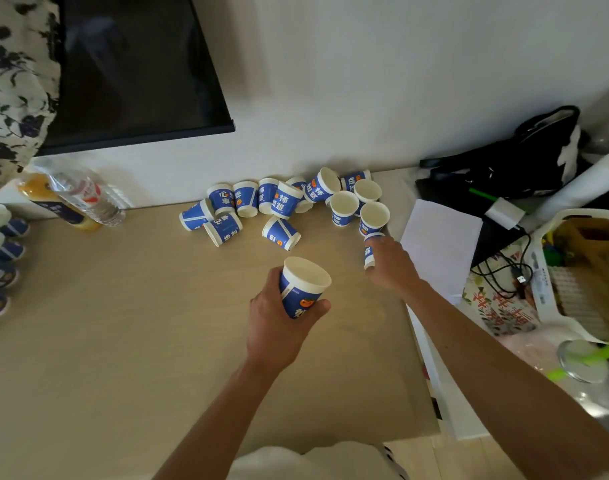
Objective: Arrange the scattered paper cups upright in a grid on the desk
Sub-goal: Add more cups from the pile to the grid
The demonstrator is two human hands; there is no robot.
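My left hand (278, 317) grips a blue and white paper cup (303, 289), mouth up, above the middle of the wooden desk (123, 341). My right hand (393, 265) reaches to the desk's right side and holds another blue cup (369, 252), mostly hidden by the fingers. Several cups (261, 202) lie tipped over in a pile against the back wall. Three cups (360, 206) stand upright just beyond my right hand. At the left edge, a column of several cups (1, 258) stands in a row, partly cut off.
Two plastic bottles (78, 199) stand at the back left under a dark screen (129, 71). A white sheet of paper (438, 244) lies right of the desk's edge, with a black bag (510, 157), cables and a white basket (545, 258) beyond.
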